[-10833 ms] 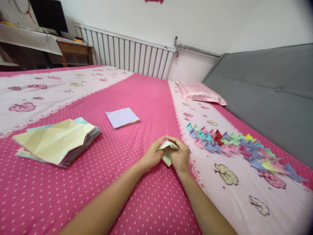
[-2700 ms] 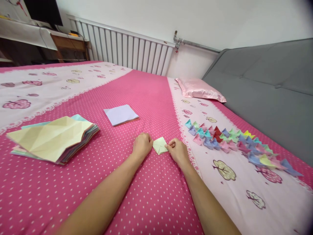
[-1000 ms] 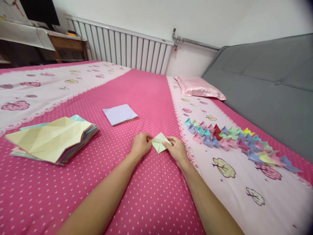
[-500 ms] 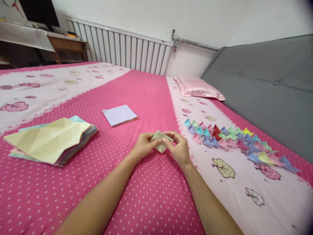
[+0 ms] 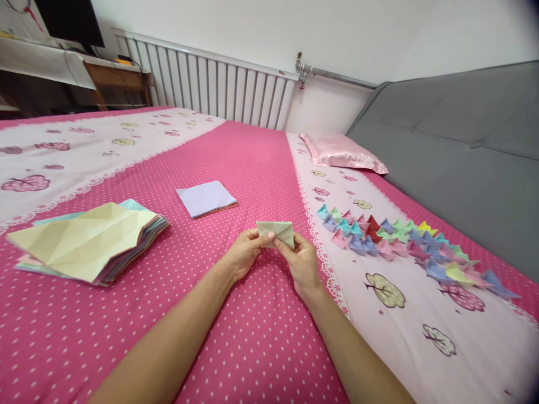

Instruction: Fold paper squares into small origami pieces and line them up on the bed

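Note:
A small pale green folded paper [image 5: 281,229] is held up just above the pink dotted bedspread [image 5: 252,336]. My left hand [image 5: 247,251] pinches its left side, with the thumb on the front face. On the right side my right hand [image 5: 302,258] grips it, thumb also on the front and close to the other thumb. The fingers behind the paper are mostly hidden. Crease lines run across its face, and its top edge is straight. Several folded paper boats [image 5: 391,240] in mixed colours stand in rows to the right of my hands.
A stack of creased coloured sheets [image 5: 84,238] lies at the left. Further back is a smaller square pile with a lavender sheet [image 5: 207,197] on top. A pink pillow [image 5: 341,151] rests near the grey headboard [image 5: 455,129]. A white radiator [image 5: 206,78] runs along the wall.
The pale green paper has gone from a diamond outline to a rectangle with a straight top edge. Both hands have shifted slightly left and keep hold of it.

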Motion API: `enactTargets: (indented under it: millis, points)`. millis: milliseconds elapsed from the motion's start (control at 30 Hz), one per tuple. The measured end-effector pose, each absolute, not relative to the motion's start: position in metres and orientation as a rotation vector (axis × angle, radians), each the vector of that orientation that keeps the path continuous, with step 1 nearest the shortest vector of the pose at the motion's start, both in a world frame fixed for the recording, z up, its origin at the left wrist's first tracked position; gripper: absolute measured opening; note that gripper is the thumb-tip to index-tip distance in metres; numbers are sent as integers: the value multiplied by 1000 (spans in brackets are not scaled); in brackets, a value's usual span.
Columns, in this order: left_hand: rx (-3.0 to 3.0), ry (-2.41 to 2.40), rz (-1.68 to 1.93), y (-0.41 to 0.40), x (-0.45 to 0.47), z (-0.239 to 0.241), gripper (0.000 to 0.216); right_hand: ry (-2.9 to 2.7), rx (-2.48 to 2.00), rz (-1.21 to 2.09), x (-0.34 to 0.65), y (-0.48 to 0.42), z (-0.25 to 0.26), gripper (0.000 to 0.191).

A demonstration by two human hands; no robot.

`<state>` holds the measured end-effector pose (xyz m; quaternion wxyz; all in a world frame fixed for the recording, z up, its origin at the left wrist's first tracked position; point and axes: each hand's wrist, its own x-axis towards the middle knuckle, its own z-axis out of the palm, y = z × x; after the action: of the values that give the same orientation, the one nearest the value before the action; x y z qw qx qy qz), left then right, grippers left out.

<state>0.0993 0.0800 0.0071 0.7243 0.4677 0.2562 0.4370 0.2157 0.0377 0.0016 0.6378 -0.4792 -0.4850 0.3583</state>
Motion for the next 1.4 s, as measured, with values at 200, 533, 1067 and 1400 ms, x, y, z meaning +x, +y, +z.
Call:
enactTargets:
  millis: [200,533,1067,1400]
  points:
    - [1141,661,1008,80,96,11,21,-1277,-1192,550,227,35,10,12]
    - [2192,1005,1159,93,87,4,12,-1996,-1291,-141,247,36,12,15]
    - [2373,826,490,97,57,20,28,-1941,-1268,905,274,39,9,44]
    - [2308,805,434,103,56,16,26,-1923,-1272,938,280,41,5,23]
